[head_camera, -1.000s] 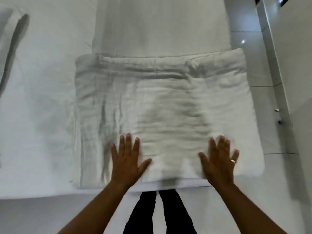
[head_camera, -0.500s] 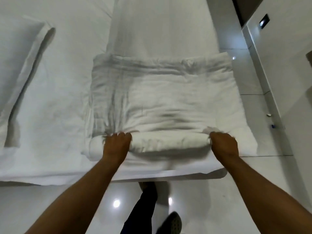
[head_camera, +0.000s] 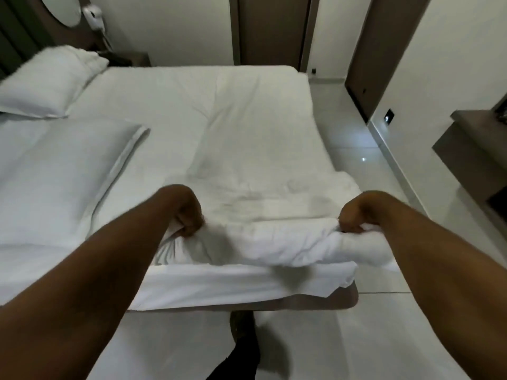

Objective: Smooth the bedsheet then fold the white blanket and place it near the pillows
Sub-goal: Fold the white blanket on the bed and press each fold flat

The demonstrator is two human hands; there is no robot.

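Both hands — left [head_camera: 189, 215], right [head_camera: 354, 215] — now lift blanket's [head_camera: 274, 242] near edge; earlier pressed flat.

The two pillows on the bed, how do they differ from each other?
The near pillow lies flat on the bedsheet, while the far pillow sits propped up at the dark headboard. The near pillow looks smooth with a flat flap along its edge; the far pillow looks plumper and bunched at one corner. The near pillow runs off the picture's left edge; the far pillow shows almost whole. Both are white.
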